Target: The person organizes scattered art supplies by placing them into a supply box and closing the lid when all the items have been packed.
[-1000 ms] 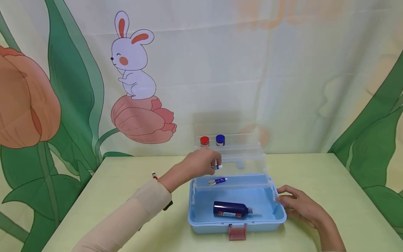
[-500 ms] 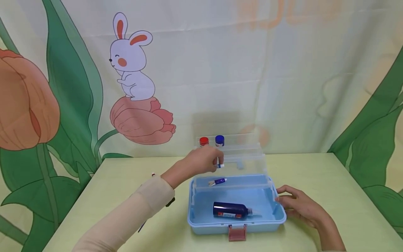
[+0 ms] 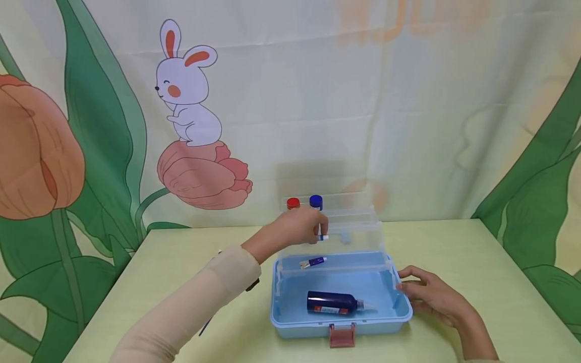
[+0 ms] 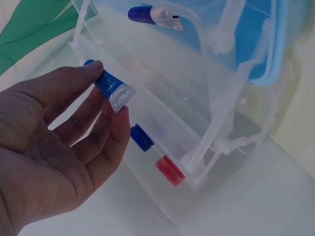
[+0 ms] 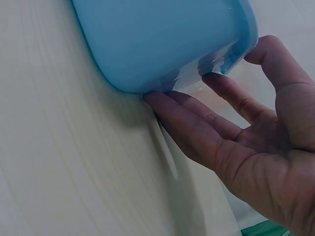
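My left hand (image 3: pixel 299 226) pinches a small blue paint tube (image 4: pixel 114 90) between thumb and fingers, above the back of a light blue box (image 3: pixel 342 330). In the left wrist view the tube's silver crimped end points away from the thumb. My right hand (image 3: pixel 438 297) rests its fingertips on the box's right side, the thumb near the rim in the right wrist view. A purple-blue paint tube (image 3: pixel 314 262) lies on a clear tray at the box's back. On the box floor lies a dark bottle (image 3: pixel 332 302) with a clear nozzle.
The clear lid (image 3: pixel 358 234) stands raised behind the box. Red-capped (image 3: pixel 293 203) and blue-capped (image 3: pixel 315 202) jars are at its top. A pink latch (image 3: pixel 342 335) hangs in front. Left of the box, a dark thin stick (image 3: pixel 205 326) lies partly under the sleeve.
My left hand has moved a little right and up, carrying the blue paint tube. My right hand stays on the box's side. The view has shifted slightly.
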Demonstrator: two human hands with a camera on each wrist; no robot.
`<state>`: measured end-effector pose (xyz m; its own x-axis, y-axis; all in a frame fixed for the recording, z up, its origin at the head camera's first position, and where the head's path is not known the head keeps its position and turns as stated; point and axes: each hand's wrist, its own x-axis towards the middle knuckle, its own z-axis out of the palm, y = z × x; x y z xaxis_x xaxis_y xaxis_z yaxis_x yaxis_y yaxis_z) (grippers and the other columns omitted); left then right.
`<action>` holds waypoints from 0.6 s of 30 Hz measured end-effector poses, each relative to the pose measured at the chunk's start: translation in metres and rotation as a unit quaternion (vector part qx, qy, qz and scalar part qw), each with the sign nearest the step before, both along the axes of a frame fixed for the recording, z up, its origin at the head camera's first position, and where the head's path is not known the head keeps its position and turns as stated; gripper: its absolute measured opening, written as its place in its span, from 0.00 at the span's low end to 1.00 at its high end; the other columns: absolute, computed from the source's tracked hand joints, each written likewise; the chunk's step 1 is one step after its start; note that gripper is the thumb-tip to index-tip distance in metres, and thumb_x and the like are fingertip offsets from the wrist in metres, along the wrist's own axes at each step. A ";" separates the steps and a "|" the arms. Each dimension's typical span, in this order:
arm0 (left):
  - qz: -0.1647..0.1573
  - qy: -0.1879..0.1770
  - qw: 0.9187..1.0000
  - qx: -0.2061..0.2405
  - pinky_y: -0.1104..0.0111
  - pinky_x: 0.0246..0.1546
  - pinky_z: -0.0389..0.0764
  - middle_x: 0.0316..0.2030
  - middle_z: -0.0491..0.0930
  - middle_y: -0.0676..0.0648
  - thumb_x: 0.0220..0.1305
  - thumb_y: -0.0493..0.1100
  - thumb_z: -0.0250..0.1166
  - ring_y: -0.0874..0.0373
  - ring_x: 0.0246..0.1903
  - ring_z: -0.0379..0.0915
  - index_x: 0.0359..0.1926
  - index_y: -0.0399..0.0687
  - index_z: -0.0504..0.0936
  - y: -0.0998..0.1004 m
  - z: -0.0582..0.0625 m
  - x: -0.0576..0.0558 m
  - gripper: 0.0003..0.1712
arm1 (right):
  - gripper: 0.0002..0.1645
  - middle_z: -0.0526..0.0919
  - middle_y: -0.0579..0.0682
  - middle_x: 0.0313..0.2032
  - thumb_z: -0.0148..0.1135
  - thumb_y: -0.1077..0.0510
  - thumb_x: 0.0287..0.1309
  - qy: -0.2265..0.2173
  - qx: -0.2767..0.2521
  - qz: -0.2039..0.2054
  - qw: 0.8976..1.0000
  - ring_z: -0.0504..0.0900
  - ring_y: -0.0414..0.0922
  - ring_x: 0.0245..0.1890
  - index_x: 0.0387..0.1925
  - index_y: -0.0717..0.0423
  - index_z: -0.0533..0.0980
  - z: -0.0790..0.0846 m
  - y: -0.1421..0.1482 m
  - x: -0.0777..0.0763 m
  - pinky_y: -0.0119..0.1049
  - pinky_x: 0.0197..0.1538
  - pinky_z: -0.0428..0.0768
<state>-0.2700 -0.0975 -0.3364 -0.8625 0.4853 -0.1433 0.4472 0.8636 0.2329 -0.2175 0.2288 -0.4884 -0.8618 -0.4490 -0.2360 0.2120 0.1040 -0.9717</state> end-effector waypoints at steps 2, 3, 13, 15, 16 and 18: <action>-0.005 -0.002 1.000 -0.002 0.73 0.31 0.80 0.33 0.81 0.53 0.61 0.34 0.72 0.57 0.35 0.77 0.42 0.52 0.88 0.004 0.000 -0.002 0.10 | 0.17 0.80 0.58 0.51 0.62 0.59 0.68 0.000 0.000 0.000 1.000 0.82 0.51 0.48 0.54 0.61 0.72 0.000 0.000 0.000 0.46 0.49 0.85; -0.007 -0.003 1.000 -0.002 0.73 0.30 0.80 0.33 0.81 0.53 0.61 0.34 0.72 0.57 0.35 0.77 0.42 0.52 0.88 0.005 0.000 -0.003 0.10 | 0.17 0.80 0.58 0.51 0.62 0.59 0.68 -0.001 0.000 0.000 1.000 0.82 0.51 0.48 0.54 0.61 0.71 0.000 0.000 0.000 0.46 0.49 0.85; -0.026 -0.016 0.999 -0.025 0.71 0.27 0.79 0.33 0.82 0.53 0.63 0.33 0.70 0.57 0.30 0.77 0.41 0.49 0.88 0.022 0.004 -0.009 0.08 | 0.17 0.79 0.59 0.52 0.63 0.59 0.67 0.005 0.002 0.001 1.000 0.82 0.52 0.49 0.53 0.60 0.72 0.001 -0.001 0.002 0.47 0.50 0.85; -0.023 -0.021 0.999 -0.024 0.71 0.27 0.80 0.34 0.82 0.53 0.62 0.33 0.70 0.57 0.30 0.77 0.41 0.48 0.88 0.024 0.005 -0.009 0.09 | 0.17 0.79 0.59 0.52 0.63 0.58 0.67 0.005 0.004 0.000 1.000 0.82 0.52 0.49 0.53 0.60 0.72 0.001 -0.001 0.001 0.47 0.50 0.85; -0.022 -0.023 0.999 -0.023 0.71 0.27 0.80 0.34 0.82 0.53 0.62 0.33 0.70 0.57 0.30 0.77 0.42 0.48 0.88 0.025 0.005 -0.008 0.09 | 0.17 0.79 0.59 0.53 0.63 0.58 0.67 0.004 0.005 -0.001 1.000 0.82 0.53 0.49 0.53 0.60 0.72 0.001 -0.001 0.001 0.47 0.50 0.84; -0.021 -0.027 0.999 -0.023 0.72 0.28 0.80 0.34 0.82 0.53 0.62 0.33 0.70 0.57 0.30 0.77 0.43 0.48 0.88 0.027 0.006 -0.008 0.09 | 0.17 0.78 0.59 0.53 0.64 0.58 0.67 0.003 0.008 -0.004 1.000 0.82 0.52 0.49 0.53 0.60 0.72 0.001 -0.001 0.001 0.47 0.50 0.84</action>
<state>-0.2780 -0.0701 -0.3304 -0.8314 0.5134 -0.2127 0.4718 0.8543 0.2181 -0.2162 0.2281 -0.4870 -0.8672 -0.4377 -0.2374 0.2064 0.1180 -0.9713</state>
